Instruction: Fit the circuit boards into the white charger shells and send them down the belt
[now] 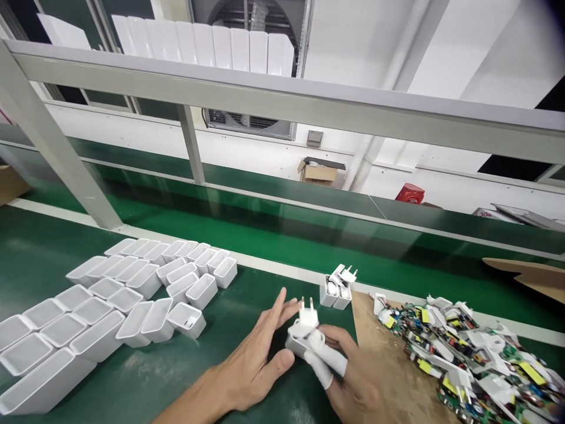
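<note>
A white charger housing with a two-pin plug cap (305, 331) sits between my two hands above the green mat. My left hand (255, 359) presses against its left side, fingers stretched out and thumb under it. My right hand (348, 377) grips it from the right, with white finger cots on two fingertips. Just behind, two more assembled white plug units (338, 288) stand at the mat's edge.
Several rows of empty white charger shells (123, 294) cover the mat at left. A heap of circuit boards with plug parts (468, 353) lies on brown cardboard (379, 353) at right. A green conveyor belt (282, 224) runs behind, under a grey metal frame (282, 100).
</note>
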Tool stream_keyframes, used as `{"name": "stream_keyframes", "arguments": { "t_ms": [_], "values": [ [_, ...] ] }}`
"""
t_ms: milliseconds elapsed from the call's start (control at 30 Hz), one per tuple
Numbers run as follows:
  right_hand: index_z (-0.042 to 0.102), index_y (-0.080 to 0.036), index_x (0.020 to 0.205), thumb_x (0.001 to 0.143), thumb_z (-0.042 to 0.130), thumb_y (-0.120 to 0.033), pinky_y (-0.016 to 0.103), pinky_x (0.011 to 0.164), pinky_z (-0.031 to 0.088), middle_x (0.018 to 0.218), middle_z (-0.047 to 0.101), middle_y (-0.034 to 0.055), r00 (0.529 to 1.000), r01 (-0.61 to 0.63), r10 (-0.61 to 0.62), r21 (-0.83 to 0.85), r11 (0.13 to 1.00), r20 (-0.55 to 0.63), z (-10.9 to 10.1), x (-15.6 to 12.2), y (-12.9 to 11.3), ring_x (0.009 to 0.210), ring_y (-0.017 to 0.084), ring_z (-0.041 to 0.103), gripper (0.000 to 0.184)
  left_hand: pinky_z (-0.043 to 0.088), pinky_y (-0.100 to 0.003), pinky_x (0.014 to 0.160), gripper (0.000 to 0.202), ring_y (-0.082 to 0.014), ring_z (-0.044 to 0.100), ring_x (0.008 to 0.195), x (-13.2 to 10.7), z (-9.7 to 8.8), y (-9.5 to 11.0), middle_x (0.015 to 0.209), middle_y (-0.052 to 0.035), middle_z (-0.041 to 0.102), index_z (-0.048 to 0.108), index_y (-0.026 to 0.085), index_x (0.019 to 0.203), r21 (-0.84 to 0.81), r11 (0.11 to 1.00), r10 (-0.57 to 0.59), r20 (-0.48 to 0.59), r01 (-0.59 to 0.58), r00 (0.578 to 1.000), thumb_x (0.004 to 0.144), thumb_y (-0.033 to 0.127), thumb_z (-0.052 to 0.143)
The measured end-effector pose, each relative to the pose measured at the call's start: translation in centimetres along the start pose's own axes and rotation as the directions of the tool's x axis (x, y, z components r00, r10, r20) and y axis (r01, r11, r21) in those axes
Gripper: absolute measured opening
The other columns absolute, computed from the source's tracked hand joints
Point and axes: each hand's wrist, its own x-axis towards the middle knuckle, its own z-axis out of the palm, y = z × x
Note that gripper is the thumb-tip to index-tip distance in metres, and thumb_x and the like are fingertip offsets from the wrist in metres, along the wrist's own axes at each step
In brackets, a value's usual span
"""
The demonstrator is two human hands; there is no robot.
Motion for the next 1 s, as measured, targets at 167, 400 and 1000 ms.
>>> {"name": "stream_keyframes", "arguments": {
  "t_ms": [167, 400, 1000],
  "values": [
    [0.065, -0.021, 0.122, 0.096, 0.049, -0.001, 0.031, 0.086, 0.064, 0.121, 0.066, 0.0139, 0.994, 0.002, -0.003, 0.007, 1.000, 0.112, 0.6, -0.7, 0.7, 0.099, 0.021, 0.073, 0.036, 0.030, -0.062, 0.127, 0.086, -0.0335, 0.035, 0.158, 0.4, 0.3, 0.2, 0.172, -0.0137, 0.034, -0.018, 0.037, 0.168, -0.006, 1.000, -0.024, 0.030, 0.024, 0.999, 0.109, 0.064, 0.040],
    [0.061, -0.020, 0.127, 0.097, 0.051, -0.001, 0.032, 0.089, 0.064, 0.125, 0.065, 0.0153, 0.999, 0.027, -0.027, 0.001, 1.000, 0.042, -0.4, -0.1, -0.1, 0.106, 0.022, 0.071, 0.037, 0.032, -0.072, 0.122, 0.121, -0.0432, 0.037, 0.155, 0.5, 0.4, 0.4, 0.171, -0.0193, 0.033, -0.017, 0.038, 0.167, 0.023, 0.999, 0.026, -0.027, -0.026, 0.999, 0.089, 0.081, 0.064],
    [0.060, -0.022, 0.136, 0.091, 0.045, -0.002, 0.039, 0.079, 0.066, 0.115, 0.067, 0.0143, 0.985, 0.008, 0.028, -0.205, 0.979, 0.168, 0.8, -0.9, 0.0, 0.094, 0.027, 0.071, 0.052, 0.056, -0.042, 0.097, 0.073, -0.0213, 0.065, 0.100, 0.8, 0.9, -0.3, 0.116, -0.0062, 0.058, 0.015, 0.032, 0.164, 0.059, 0.998, 0.044, -0.138, -0.036, 0.989, 0.102, 0.017, 0.052]
  ]
}}
